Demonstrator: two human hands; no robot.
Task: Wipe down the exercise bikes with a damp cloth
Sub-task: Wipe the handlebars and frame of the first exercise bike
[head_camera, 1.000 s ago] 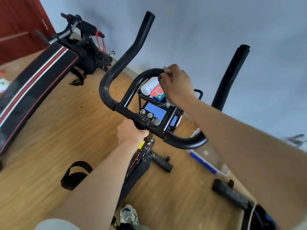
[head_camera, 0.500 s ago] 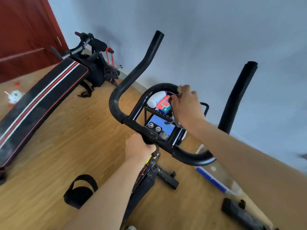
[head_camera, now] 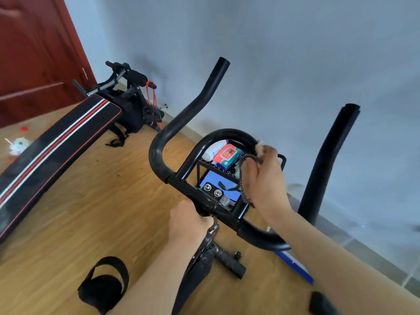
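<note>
A black exercise bike's handlebar (head_camera: 159, 153) fills the middle of the view, with two upright horns and a curved inner loop. My right hand (head_camera: 266, 180) is closed on a dark speckled cloth (head_camera: 244, 178) and presses it against the right side of that inner loop. My left hand (head_camera: 188, 220) grips the central crossbar just below two silver bolts. Behind the loop a small rack holds a red wipes pack (head_camera: 226, 155) and a white item.
A black sit-up bench with red and white stripes (head_camera: 56, 146) lies to the left on the wooden floor. A pedal strap (head_camera: 104, 285) hangs at lower left. A red door (head_camera: 34, 53) stands at far left, a grey wall ahead.
My right hand with the cloth has slid from the top of the inner loop down its right side. My left hand keeps its grip. The view has tilted up.
</note>
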